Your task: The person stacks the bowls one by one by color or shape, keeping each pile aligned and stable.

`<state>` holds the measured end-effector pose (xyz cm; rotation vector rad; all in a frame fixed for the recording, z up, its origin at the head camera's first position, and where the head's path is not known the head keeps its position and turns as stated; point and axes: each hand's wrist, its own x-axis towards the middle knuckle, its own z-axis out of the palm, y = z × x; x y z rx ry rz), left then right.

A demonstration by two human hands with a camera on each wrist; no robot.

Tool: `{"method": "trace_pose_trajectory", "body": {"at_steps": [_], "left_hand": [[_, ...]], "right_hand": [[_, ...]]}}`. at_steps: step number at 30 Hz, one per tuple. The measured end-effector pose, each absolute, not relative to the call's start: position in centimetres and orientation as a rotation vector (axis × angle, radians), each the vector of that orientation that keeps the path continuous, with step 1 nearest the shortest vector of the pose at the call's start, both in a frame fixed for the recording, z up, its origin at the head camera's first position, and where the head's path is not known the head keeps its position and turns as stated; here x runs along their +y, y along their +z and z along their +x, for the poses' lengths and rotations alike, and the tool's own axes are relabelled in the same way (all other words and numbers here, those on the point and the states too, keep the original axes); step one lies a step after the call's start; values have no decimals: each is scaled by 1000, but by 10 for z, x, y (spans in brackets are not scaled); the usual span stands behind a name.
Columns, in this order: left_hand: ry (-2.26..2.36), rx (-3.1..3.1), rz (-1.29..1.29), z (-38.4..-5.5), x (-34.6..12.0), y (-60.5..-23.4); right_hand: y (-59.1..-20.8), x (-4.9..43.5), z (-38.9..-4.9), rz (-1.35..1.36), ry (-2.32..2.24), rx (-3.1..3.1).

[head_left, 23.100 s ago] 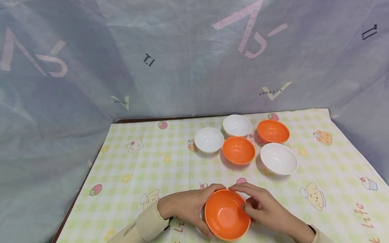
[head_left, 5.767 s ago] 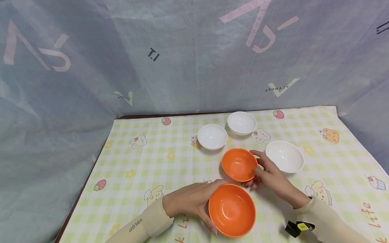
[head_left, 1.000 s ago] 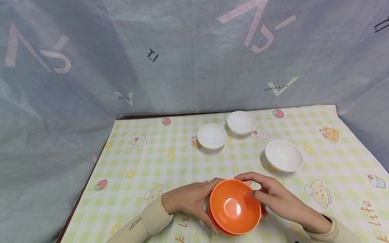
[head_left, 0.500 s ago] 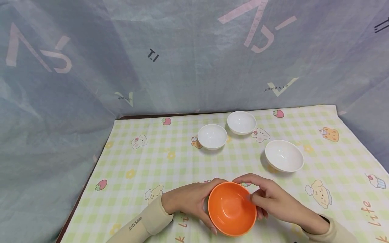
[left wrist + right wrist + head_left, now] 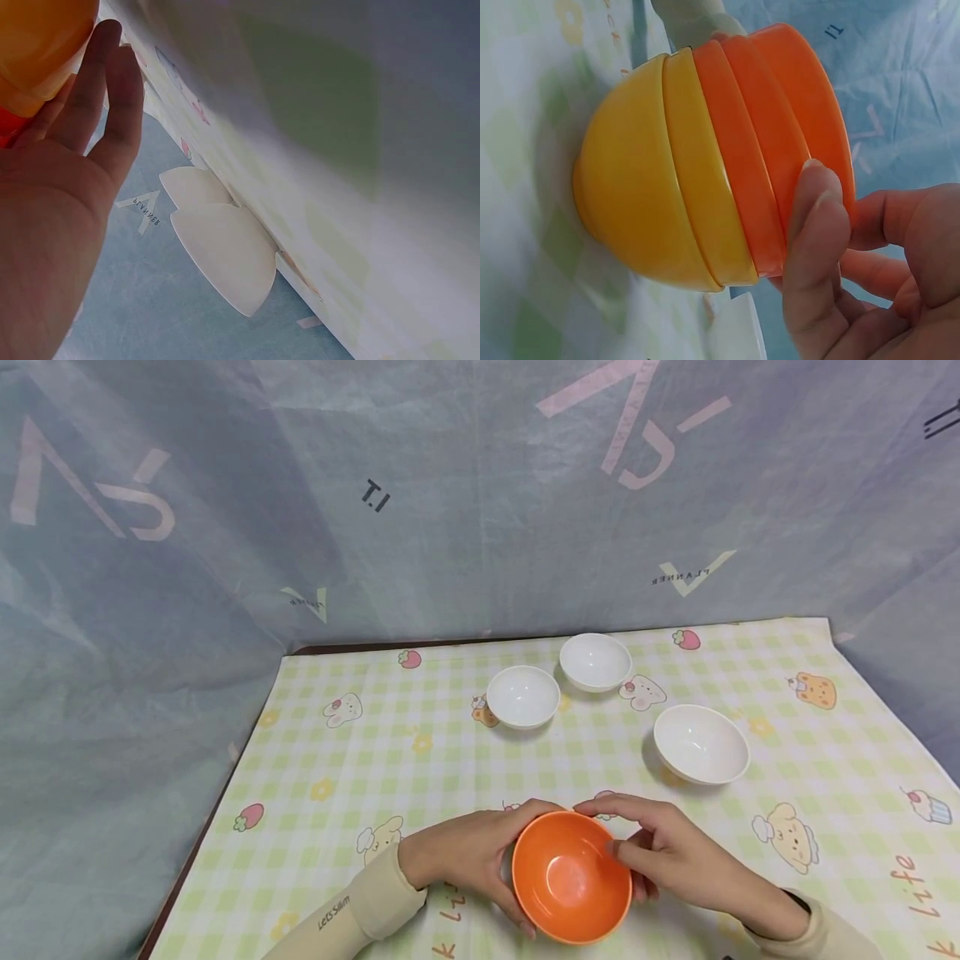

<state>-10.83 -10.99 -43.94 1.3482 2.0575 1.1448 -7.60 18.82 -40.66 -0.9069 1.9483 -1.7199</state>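
Observation:
A stack of nested bowls stands near the front of the table, with a top orange bowl (image 5: 570, 893) seen from above. In the right wrist view, orange bowls sit over lower yellow bowls (image 5: 630, 172). My left hand (image 5: 476, 852) curves round the left side of the stack, thumb at the near side and fingers at the far side. In the left wrist view, its fingertips lie against a yellow bowl (image 5: 45, 56). My right hand (image 5: 675, 852) pinches the top bowl's right rim, thumb inside and fingers outside.
Three white bowls stand apart farther back: a left one (image 5: 523, 697), a rear one (image 5: 596, 662) and a right one (image 5: 701, 744). A checked tablecloth (image 5: 375, 718) covers the table. A grey-blue curtain (image 5: 450, 527) hangs behind.
Both orange bowls that stood among the white ones have left their places. The last one, brought by my right hand, has settled down into the stack. My left hand stays at the stack.

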Motion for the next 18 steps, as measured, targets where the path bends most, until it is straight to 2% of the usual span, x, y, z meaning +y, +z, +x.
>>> {"method": "trace_pose_trajectory", "body": {"at_steps": [18], "left_hand": [[1113, 2102, 1342, -108, -111, -440]], "right_hand": [[-400, 180, -66, -917, -1597, 2241]]}}
